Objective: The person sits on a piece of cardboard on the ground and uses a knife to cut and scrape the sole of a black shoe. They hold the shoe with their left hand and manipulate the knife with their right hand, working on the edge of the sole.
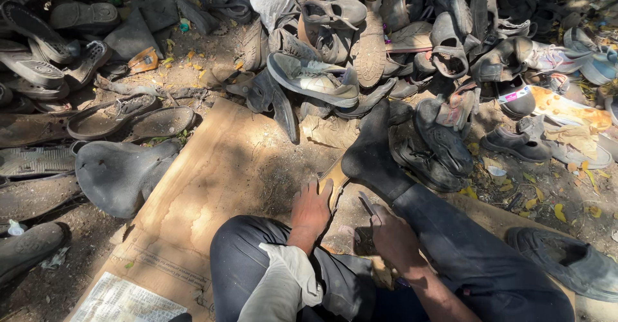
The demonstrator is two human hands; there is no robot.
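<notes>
1. Roughly, top half of the frame: a big heap of worn shoes, sandals and loose soles (360, 45), grey, black and brown, on dusty ground.
2. Centre to lower left: flat brown cardboard sheet (212, 187) on the dirt, serving as work mat. The person sits on it, dark trousers, right leg stretched toward centre-right of frame.
3. Left middle: black curved rubber piece (119, 177) lying at the cardboard's edge, with flat dark soles around it.
4. Work piece: thin tan flat sole piece (335, 182), lower centre of frame, lying on the cardboard and partly under the outstretched foot. Most of it is hidden; long axis seems to run from lower centre up toward upper left, but can't confirm.
5. Handling, my read: light, thin and flexible, so likely to curl or slide if cut unsupported. Best pinned flat by palm pressure near the cut line, fingers clear of the blade.
6. Left hand (311, 209): spread flat, palm down, pressing on the sole piece. Holds nothing.
7. Right hand (394, 238): closed around a small metal blade (367, 203), tip pointing up-left toward the sole piece, just beside the left hand. Handle is hidden in the fist.
</notes>
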